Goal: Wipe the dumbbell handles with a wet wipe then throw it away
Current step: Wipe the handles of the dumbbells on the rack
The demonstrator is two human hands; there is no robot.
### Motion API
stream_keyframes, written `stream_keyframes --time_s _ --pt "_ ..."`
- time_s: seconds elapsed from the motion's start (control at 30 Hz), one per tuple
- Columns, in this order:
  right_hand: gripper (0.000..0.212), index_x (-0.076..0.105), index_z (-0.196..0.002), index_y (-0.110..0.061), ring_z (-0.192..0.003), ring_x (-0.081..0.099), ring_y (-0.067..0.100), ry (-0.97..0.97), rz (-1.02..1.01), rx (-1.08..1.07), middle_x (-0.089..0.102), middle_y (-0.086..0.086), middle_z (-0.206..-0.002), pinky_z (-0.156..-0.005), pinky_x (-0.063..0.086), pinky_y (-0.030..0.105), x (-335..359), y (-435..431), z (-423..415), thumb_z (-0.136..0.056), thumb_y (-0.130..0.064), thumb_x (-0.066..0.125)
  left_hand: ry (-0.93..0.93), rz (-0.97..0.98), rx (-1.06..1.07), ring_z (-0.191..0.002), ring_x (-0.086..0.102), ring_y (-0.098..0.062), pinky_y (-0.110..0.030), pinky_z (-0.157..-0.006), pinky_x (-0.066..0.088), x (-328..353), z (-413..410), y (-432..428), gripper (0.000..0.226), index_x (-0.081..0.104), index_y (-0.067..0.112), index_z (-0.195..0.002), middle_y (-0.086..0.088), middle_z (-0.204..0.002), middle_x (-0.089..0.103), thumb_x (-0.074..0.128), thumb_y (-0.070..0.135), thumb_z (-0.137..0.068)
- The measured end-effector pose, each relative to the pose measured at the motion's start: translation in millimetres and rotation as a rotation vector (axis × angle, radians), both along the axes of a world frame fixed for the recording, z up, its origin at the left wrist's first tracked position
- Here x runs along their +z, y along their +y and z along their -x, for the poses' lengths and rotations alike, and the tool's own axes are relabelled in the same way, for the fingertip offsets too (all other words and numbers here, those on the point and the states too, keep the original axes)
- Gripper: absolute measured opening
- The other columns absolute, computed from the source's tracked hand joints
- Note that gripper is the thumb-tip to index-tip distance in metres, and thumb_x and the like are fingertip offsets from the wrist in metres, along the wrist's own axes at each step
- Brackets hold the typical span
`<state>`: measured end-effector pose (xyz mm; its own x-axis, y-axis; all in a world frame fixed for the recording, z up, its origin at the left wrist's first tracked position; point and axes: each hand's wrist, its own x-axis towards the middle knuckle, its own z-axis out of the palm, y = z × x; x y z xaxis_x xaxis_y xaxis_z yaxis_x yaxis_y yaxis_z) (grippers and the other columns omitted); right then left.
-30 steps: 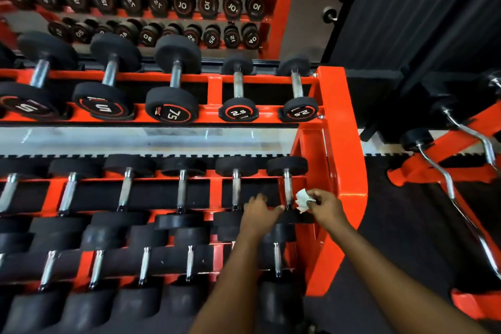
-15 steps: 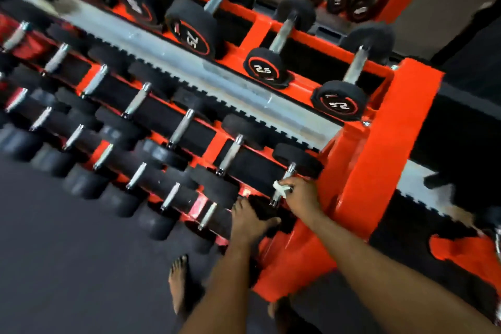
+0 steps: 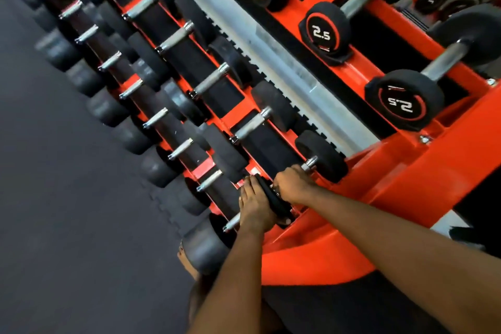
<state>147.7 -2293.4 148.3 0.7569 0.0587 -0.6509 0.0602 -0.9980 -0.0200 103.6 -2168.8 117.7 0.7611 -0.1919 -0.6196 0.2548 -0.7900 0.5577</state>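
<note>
A three-tier orange rack (image 3: 423, 184) fills most of the view, standing on a dark matted floor (image 3: 67, 198). It carries rows of black-headed dumbbells (image 3: 211, 81) with chrome handles. Two marked 2.5 (image 3: 325, 32) sit on the top tier.

The work is at the right end of the middle tier, on the end dumbbell (image 3: 322, 154) beside the rack's upright. The person's left hand (image 3: 256, 203) grips that dumbbell's near head, fingers laid over it and thumb hooked round its lower edge, and appears to be steadying it. The right hand (image 3: 294, 184) is closed in a fist round the handle (image 3: 310, 164), of which only the chrome collar at the far head shows past the knuckles. The wet wipe cannot be seen. It is most likely inside that fist against the bar, but this view cannot confirm it. A bare foot (image 3: 187, 260) shows on the floor below the lowest tier.

The task looks to be in its wiping stage, with this one handle in hand. Nothing shows which of the other handles have been cleaned, so many may remain. The throwing away is not yet done, and no bin is in view.
</note>
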Motion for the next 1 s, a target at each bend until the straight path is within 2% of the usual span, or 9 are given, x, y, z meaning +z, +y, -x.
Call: stream_keyframes --time_s 0.13,0.27,0.43,0.67,0.87,1.0 --pt "0.021 0.072 -0.1 -0.013 -0.097 0.067 0.035 -0.008 0.031 0.014 0.071 0.013 -0.098 -0.081 0.057 0.037 -6.4 0.3 -6.1 -0.087 -0.011 0.055 -0.006 0.001 0.006 -0.156 -0.005 -0.031 -0.047 -0.127 0.006 -1.9 1.7 1.1 0.155 -0.009 0.005 -0.159 -0.015 -0.168 -0.006 0.099 0.04 -0.053" --pt "0.019 0.068 -0.101 -0.006 -0.099 0.066 0.037 0.083 -0.032 0.004 0.068 0.018 -0.104 -0.084 0.057 0.041 -12.3 3.3 -13.3 -0.088 -0.013 0.057 0.019 -0.019 0.026 -0.156 -0.007 -0.029 -0.048 -0.127 0.004 -2.8 0.4 0.2 0.157 -0.01 0.008 -0.159 -0.012 -0.168 -0.007 0.1 0.04 -0.051" --pt "0.024 0.066 -0.113 -0.01 -0.103 0.065 0.035 0.037 0.028 0.087 0.064 0.015 -0.111 -0.083 0.054 0.038 1.1 6.8 -9.4 -0.094 -0.015 0.051 0.015 -0.029 0.025 -0.156 -0.006 -0.027 -0.048 -0.127 0.004 -1.3 -0.6 1.5 0.157 -0.009 0.009 -0.159 -0.01 -0.168 -0.005 0.1 0.041 -0.05" --pt "0.02 0.065 -0.1 -0.008 -0.095 0.066 0.033 0.233 -0.028 0.112 0.068 0.013 -0.105 -0.082 0.056 0.039 -10.8 7.7 -16.8 -0.092 -0.015 0.049 0.025 -0.033 0.022 -0.156 -0.004 -0.028 -0.054 -0.126 0.006 1.1 -0.8 -0.8 0.154 -0.007 0.01 -0.16 -0.01 -0.168 -0.002 0.1 0.037 -0.051" --pt "0.022 0.065 -0.108 -0.008 -0.099 0.065 0.036 0.148 0.0 0.111 0.064 0.015 -0.11 -0.079 0.055 0.038 -3.2 0.0 -14.0 -0.09 -0.011 0.053 0.045 -0.022 0.019 -0.156 -0.006 -0.028 -0.055 -0.125 0.003 3.7 -0.7 -0.9 0.156 -0.009 0.011 -0.16 -0.009 -0.169 -0.005 0.1 0.037 -0.051" --pt "0.019 0.066 -0.104 -0.008 -0.1 0.065 0.032 0.222 -0.029 0.075 0.066 0.014 -0.11 -0.083 0.056 0.036 -11.6 2.2 -18.1 -0.09 -0.012 0.055 0.057 -0.028 0.016 -0.156 -0.006 -0.027 -0.055 -0.125 0.002 1.3 -3.3 0.2 0.154 -0.009 0.012 -0.16 -0.008 -0.168 -0.005 0.099 0.037 -0.054"
